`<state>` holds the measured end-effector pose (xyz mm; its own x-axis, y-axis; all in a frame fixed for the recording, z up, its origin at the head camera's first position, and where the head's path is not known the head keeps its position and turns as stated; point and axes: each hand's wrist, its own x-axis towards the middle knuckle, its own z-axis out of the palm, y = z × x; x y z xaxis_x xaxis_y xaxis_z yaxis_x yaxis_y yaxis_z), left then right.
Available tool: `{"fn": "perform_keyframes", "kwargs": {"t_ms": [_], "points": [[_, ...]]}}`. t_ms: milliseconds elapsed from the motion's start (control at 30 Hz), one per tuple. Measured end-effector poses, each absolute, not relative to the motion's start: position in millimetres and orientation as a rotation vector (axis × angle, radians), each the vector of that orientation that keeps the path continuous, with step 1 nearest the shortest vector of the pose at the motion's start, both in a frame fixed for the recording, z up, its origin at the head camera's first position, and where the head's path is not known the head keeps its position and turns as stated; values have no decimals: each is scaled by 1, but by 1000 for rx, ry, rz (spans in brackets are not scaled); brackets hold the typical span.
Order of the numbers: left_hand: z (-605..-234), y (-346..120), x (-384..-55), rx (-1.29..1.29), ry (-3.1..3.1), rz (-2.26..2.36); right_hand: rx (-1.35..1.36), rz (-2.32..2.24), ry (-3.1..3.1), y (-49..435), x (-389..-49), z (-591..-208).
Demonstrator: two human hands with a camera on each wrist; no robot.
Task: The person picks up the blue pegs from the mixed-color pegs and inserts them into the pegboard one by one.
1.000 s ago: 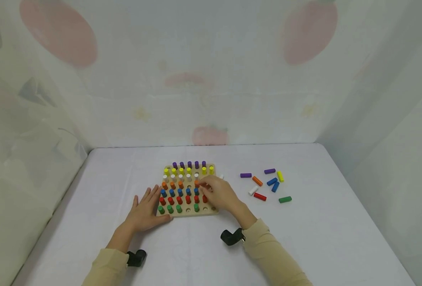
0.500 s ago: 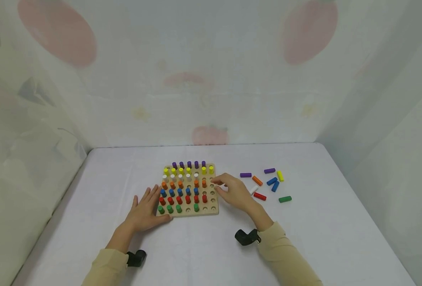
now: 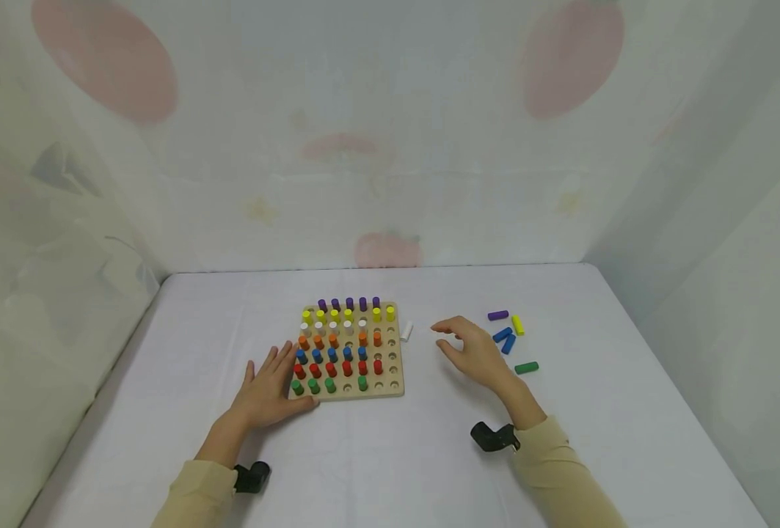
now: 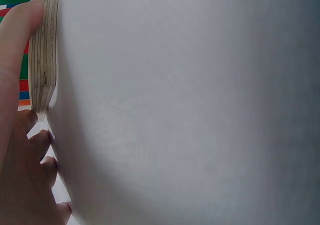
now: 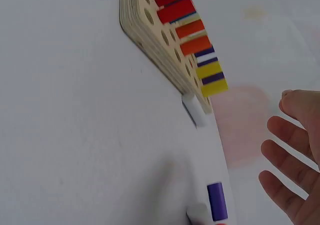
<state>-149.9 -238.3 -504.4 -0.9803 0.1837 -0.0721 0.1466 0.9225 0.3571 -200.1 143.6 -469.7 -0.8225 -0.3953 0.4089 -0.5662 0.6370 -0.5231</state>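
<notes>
A wooden pegboard (image 3: 395,367) stands on the table with rows of coloured pegs upright in it; several holes at its right side are bare. My left hand (image 3: 267,392) rests against the board's left side, fingers spread and straight, the thumb (image 4: 35,15) touching its front edge. To the right of the board my right hand (image 3: 474,353) hovers above the table with nothing in it, thumb and forefinger apart. One white peg (image 3: 406,331) lies beside the board's right edge. Near the right hand, a purple peg (image 5: 217,201) and another white peg (image 5: 199,214) show in the right wrist view.
Past the right hand lie loose pegs: purple (image 3: 498,315), yellow (image 3: 518,325), two blue pegs (image 3: 505,339) and green (image 3: 527,367). A patterned sheet (image 3: 390,183) hangs behind the table, with more sheeting at both sides.
An orange peg now stands in the board where the right hand was working. The right hand has moved right, away from the board, and covers some loose pegs. The left hand stays put.
</notes>
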Motion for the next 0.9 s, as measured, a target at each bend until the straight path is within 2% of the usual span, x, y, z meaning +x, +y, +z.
{"fn": "perform_keyframes", "kwargs": {"t_ms": [367,900], "points": [[-506,-240,-150,262,2980,544,674,1020,-2637,178,-204,-472],[-506,-239,-150,259,2988,539,592,840,-2704,231,-203,-481]]}}
